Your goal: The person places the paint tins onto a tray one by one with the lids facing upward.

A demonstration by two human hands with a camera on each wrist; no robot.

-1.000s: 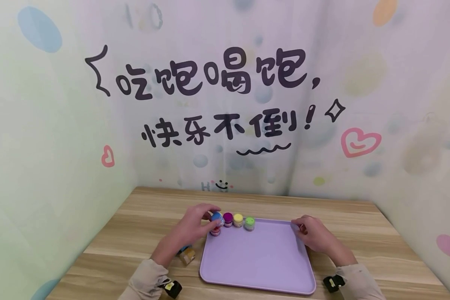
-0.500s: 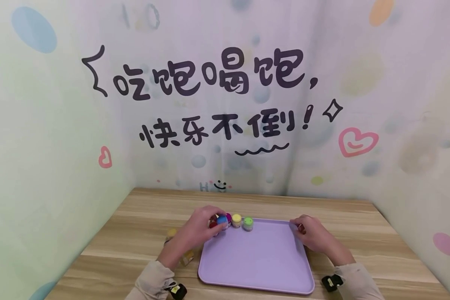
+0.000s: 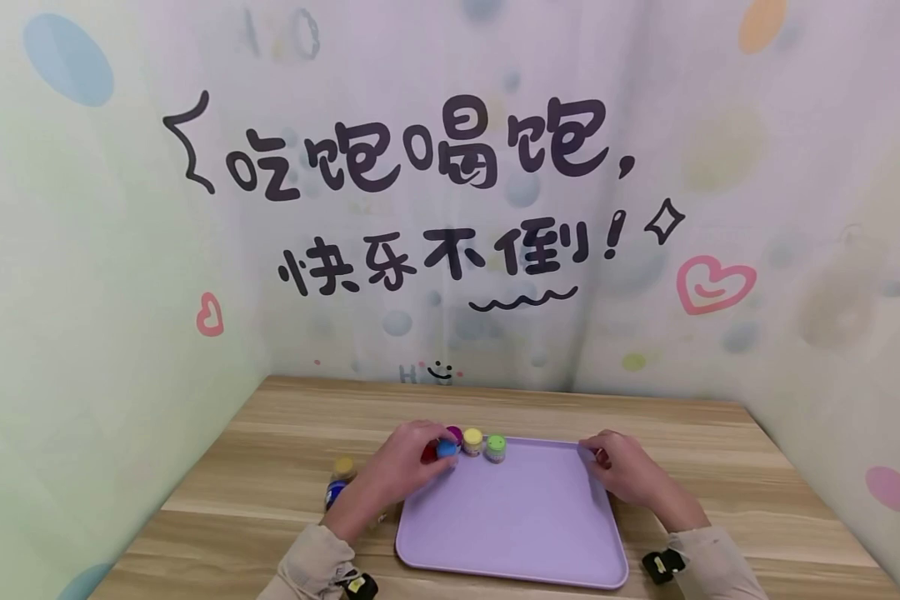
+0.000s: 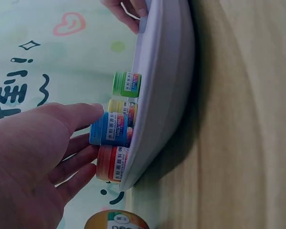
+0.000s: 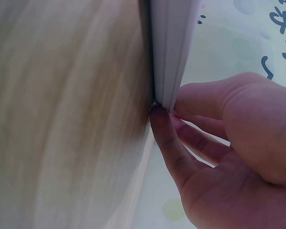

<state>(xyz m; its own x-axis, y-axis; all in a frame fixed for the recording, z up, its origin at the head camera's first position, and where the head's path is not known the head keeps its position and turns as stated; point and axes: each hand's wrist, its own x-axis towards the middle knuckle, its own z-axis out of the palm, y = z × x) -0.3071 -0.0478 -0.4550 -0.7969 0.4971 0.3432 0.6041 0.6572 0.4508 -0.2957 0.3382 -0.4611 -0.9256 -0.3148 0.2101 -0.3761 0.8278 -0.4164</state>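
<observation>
My left hand [image 3: 408, 457] pinches a blue-lidded paint jar [image 4: 108, 129] over the far left corner of the lilac tray [image 3: 513, 517]. Beside it in the left wrist view stands a red paint jar [image 4: 113, 163], mostly hidden by my fingers in the head view. Along the tray's far side are a purple-lidded jar [image 3: 456, 435], a yellow-lidded jar [image 3: 472, 442] and a green-lidded jar [image 3: 496, 448]. My right hand [image 3: 630, 471] grips the tray rim [image 5: 169, 52] near the far right corner, thumb on one side and a fingertip under the edge.
Left of the tray, partly behind my left forearm, stand a jar with a yellowish lid [image 3: 343, 467] and a dark blue item [image 3: 335, 493]. The wooden table [image 3: 255, 467] ends at a printed curtain [image 3: 390, 333] behind.
My left hand has moved slightly right and toward me with the blue jar, lowering it beside the red one. The items left of the tray have come into view. My right hand stays on the rim.
</observation>
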